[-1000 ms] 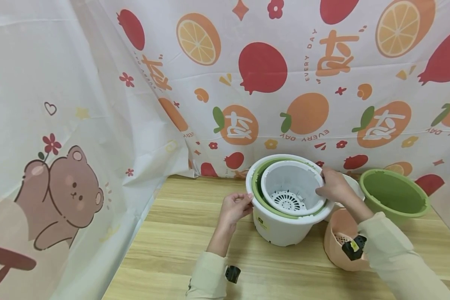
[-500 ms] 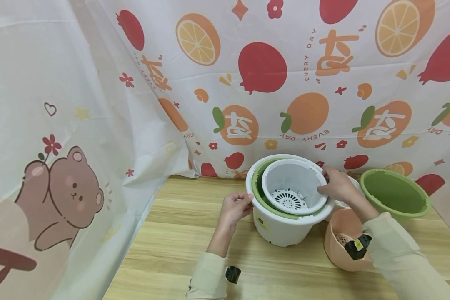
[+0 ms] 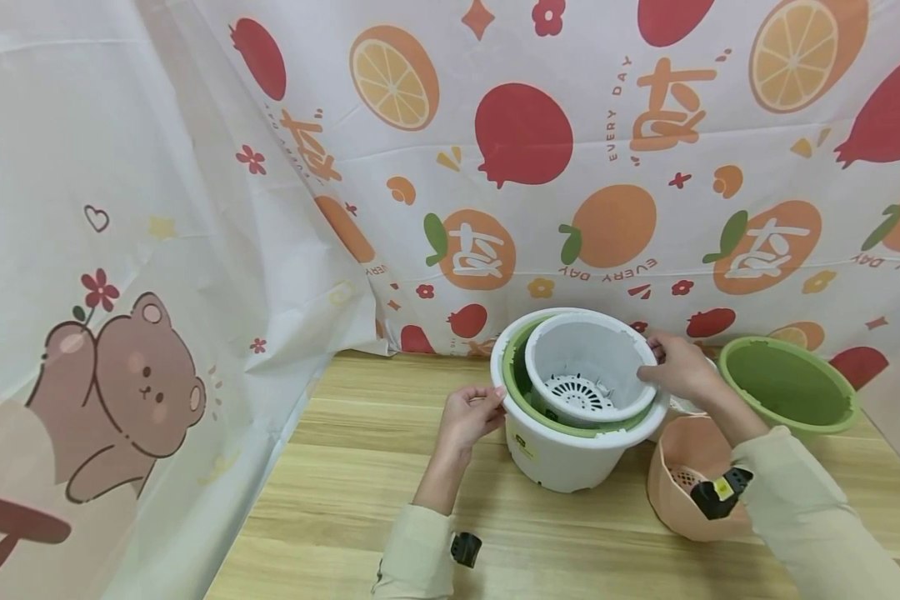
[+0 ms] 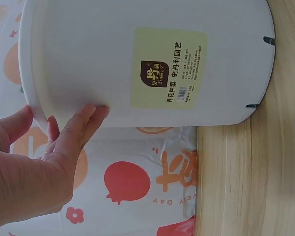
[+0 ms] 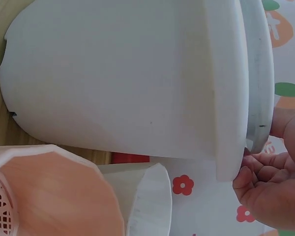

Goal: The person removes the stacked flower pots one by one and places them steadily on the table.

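Note:
A large white flowerpot (image 3: 562, 462) stands upright on the table, a yellow label (image 4: 169, 69) on its side. Nested in it is a green flowerpot (image 3: 521, 402), and inside that a smaller white flowerpot (image 3: 585, 350) with a slotted base. My left hand (image 3: 468, 417) pinches the large pot's rim at its left, thumb on top and fingers underneath in the left wrist view. On the opposite side my right hand (image 3: 678, 367) pinches the small white pot's rim, which stands above the outer rim in the right wrist view (image 5: 259, 73).
Close to the nested pots, a peach pot (image 3: 663, 492) with a perforated base leans open-side up. A white pot (image 5: 150, 201) sits behind it, partly hidden. Farther right is another green pot (image 3: 787, 387). A fruit-printed sheet (image 3: 525, 242) hangs behind the wooden table (image 3: 345, 475).
The small white pot has risen a little and shifted slightly right inside the green one, together with my right hand. My left hand has stayed on the large pot's rim.

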Demonstrator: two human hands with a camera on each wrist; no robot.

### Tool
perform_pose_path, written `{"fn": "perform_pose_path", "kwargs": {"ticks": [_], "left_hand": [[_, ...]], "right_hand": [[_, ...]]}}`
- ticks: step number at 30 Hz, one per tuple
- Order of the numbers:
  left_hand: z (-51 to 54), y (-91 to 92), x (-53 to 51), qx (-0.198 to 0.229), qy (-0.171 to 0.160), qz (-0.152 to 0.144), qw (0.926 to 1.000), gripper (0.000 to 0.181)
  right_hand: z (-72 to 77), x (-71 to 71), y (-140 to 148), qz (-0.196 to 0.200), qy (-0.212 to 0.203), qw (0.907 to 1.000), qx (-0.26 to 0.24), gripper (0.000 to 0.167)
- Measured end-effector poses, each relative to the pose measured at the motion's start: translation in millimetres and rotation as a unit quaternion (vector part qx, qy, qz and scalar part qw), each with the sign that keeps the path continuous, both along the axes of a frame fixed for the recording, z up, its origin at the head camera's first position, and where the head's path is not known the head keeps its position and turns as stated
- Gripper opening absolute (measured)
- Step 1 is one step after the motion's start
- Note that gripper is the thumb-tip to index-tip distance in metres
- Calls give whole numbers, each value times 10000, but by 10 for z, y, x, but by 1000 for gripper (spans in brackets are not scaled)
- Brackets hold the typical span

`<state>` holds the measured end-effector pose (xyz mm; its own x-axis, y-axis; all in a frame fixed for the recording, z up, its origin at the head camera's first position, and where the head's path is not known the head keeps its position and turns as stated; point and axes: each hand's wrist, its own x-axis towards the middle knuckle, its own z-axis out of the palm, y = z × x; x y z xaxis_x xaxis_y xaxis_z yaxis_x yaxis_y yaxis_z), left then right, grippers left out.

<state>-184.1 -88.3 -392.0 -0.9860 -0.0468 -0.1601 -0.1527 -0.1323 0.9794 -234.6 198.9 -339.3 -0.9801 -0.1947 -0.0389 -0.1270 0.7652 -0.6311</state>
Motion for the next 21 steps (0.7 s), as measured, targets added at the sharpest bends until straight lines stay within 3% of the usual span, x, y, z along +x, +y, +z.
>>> {"fn": "perform_pose_path", "kwargs": {"ticks": [21], "left_hand": [[10, 6, 13, 77, 4, 18, 10000, 23]], "right_hand": [[6, 43, 94, -32, -460, 9943, -965, 37]]}}
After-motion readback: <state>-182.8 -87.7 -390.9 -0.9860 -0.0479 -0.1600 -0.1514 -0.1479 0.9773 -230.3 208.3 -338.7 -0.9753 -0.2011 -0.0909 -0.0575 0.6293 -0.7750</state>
